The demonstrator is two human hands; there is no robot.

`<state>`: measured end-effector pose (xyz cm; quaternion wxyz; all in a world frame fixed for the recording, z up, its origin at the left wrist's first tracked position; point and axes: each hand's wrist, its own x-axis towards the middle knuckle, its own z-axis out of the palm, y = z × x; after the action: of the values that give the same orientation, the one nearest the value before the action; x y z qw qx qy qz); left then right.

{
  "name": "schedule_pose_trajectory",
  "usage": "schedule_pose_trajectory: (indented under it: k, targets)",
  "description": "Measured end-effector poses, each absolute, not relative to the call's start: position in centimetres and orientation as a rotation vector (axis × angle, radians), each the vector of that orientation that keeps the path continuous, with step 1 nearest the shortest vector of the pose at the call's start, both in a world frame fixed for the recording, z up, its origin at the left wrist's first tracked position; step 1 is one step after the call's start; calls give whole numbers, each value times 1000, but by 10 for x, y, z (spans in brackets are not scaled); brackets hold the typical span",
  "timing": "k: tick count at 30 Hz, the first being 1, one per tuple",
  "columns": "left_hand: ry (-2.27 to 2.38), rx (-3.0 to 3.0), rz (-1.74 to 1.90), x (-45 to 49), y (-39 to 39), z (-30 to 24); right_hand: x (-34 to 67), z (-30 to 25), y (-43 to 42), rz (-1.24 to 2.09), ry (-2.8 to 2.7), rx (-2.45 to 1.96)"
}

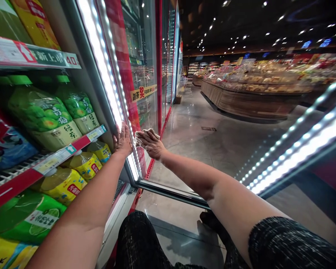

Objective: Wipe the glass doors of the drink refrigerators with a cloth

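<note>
My right hand (154, 148) has a crumpled beige cloth (141, 136) under its fingers, up against the glass door (182, 164) close to its hinge side. Just to the left, my left hand (123, 142) rests with extended fingers on the inner edge of the cooler frame, over the bright LED strip (103, 56); it holds nothing. The door stands swung out, its lower rail (173, 189) crossing below my right forearm. What the cloth covers on the glass is hidden.
Cooler shelves at left carry green tea bottles (53, 116), yellow-labelled bottles (68, 183) and a price rail (53, 160). Another LED strip (302, 149) runs along the door's right side. Through the glass are a red cooler frame (160, 74), a wood-sided display counter (240, 99) and shiny floor (184, 127).
</note>
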<state>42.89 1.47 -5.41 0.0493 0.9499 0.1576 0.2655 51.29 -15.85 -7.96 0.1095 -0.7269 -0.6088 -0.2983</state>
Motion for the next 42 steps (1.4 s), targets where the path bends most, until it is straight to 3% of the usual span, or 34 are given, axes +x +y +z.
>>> schedule_pose_trajectory:
  k: [22,31,35,42]
  targets:
    - [540,2864,717,427,0,-49,510,-135,-217,-937,-1735,-2147]
    - [486,2463,1032,451,-27,-57,508,-124,-250,-1024,-1613,-2128]
    - [439,2382,977,456,-35,-61,504,-138,-262,-985,-1667,-2118]
    - [428,2371,927,460,-39,-69,503,-117,-296,-1026,-1525,-2189]
